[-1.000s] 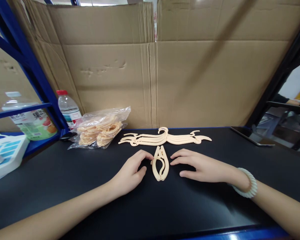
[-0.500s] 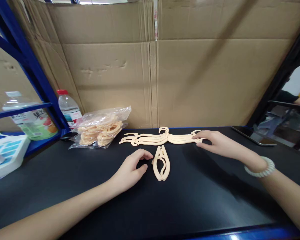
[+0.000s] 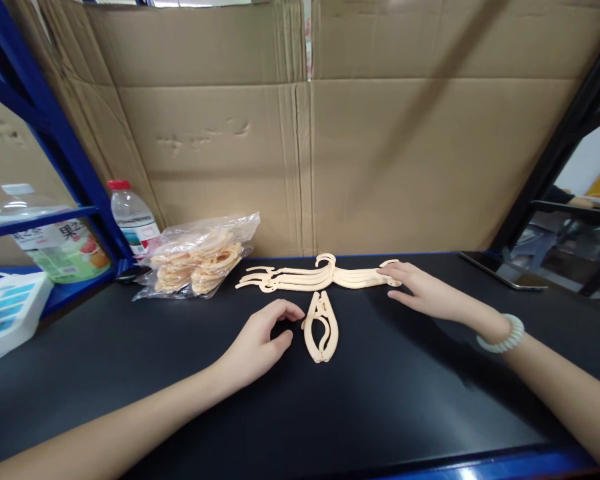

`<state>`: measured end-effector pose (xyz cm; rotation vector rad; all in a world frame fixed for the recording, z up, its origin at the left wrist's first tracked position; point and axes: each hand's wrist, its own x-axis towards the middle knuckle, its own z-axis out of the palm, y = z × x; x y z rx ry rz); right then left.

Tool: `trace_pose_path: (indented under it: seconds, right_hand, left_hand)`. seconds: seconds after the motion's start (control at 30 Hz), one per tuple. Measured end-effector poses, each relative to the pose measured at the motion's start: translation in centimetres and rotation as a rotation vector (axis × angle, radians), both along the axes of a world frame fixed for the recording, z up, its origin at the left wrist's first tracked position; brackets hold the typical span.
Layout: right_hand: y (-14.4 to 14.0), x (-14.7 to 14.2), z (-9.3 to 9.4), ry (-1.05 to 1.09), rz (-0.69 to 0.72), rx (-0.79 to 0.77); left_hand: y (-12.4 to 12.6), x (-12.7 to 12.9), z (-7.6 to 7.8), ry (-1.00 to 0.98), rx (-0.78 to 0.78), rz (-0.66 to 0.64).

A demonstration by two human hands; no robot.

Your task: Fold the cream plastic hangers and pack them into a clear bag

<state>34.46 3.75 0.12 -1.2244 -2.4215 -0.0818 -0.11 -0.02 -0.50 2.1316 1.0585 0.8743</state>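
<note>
A folded cream hanger (image 3: 309,333) lies on the black table with its two arms closed into an oval. My left hand (image 3: 263,339) rests just left of it, fingers curved and apart, holding nothing. Behind it several unfolded cream hangers (image 3: 300,280) lie stacked flat, their hooks pointing away from me. My right hand (image 3: 425,288) is over the right end of that stack, fingers stretched out and touching or almost touching it; the fingers hide part of this end. It does not grip anything.
A clear plastic bag (image 3: 200,260) of folded hangers lies at the back left, beside a red-capped bottle (image 3: 134,217). A larger bottle (image 3: 60,240) and a white-and-blue item (image 3: 13,307) stand farther left. A flat dark device (image 3: 505,270) lies at the back right. Cardboard (image 3: 405,133) walls the rear.
My right hand has shifted slightly left along the end of the hanger stack. My left hand and the folded hanger look unchanged; the view has turned a little.
</note>
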Motion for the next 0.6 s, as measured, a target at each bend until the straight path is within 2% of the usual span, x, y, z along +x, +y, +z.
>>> trace_pose_path:
  seconds: [0.6]
  right_hand:
    - [1.4, -0.7, -2.1, -0.001, -0.077, 0.052]
  left_hand:
    - [-0.1, 0.1, 0.1, -0.006, 0.031, 0.008]
